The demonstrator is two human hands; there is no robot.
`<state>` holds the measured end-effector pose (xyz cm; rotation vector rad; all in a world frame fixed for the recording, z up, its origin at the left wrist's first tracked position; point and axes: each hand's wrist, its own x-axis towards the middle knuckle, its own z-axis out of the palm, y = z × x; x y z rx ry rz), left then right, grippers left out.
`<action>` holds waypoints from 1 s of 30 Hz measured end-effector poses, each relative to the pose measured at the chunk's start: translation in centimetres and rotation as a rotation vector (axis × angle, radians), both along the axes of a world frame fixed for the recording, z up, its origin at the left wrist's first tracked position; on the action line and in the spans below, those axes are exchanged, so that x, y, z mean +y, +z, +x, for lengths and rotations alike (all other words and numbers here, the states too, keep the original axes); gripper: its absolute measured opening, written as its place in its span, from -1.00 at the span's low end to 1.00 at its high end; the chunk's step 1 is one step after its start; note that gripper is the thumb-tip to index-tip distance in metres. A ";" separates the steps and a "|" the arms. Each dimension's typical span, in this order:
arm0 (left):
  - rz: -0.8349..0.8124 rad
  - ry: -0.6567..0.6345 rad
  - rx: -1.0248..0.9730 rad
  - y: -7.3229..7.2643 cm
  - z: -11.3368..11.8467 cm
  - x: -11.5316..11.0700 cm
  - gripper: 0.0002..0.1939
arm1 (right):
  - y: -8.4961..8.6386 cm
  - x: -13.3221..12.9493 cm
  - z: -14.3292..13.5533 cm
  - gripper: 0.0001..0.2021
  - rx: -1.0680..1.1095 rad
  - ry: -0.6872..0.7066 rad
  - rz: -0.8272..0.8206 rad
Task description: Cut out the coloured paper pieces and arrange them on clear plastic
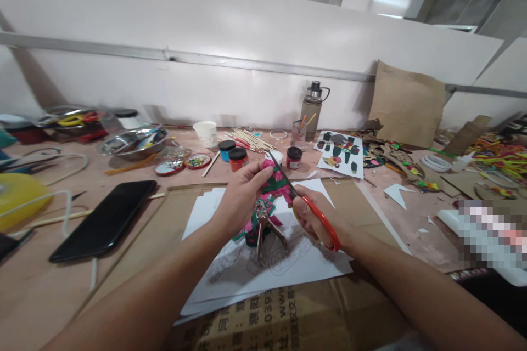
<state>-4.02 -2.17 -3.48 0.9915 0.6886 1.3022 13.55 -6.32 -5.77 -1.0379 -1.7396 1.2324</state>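
My left hand [242, 194] pinches a pink and green painted paper piece [276, 181] above the white sheets. In my right hand [315, 216] are scissors with orange-red handles [325, 218], their dark blades pointing up and left along the piece's right side. Below the piece, a metal hole punch [263, 225] lies among more pink and green painted pieces [249, 233]. Pencil drawings show on the white sheets [201, 279] underneath, which rest on brown cardboard [313, 312].
A black phone [107, 219] lies at the left. Paint jars [238, 159], a paper cup [206, 134], wooden sticks [253, 140] and a bottle [312, 109] stand or lie behind the hands. A painted sheet [340, 153] and colourful craft pieces [500, 159] are at the right.
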 end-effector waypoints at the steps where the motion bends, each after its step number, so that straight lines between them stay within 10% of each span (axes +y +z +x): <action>1: 0.004 0.002 0.012 0.0 0.0 0.0 -0.74 | 0.0 0.0 0.0 -0.45 -0.006 0.001 0.008; 30: 0.000 -0.004 0.050 -0.2 -0.1 -0.1 -0.75 | -0.3 0.2 0.0 -0.45 0.011 0.000 0.013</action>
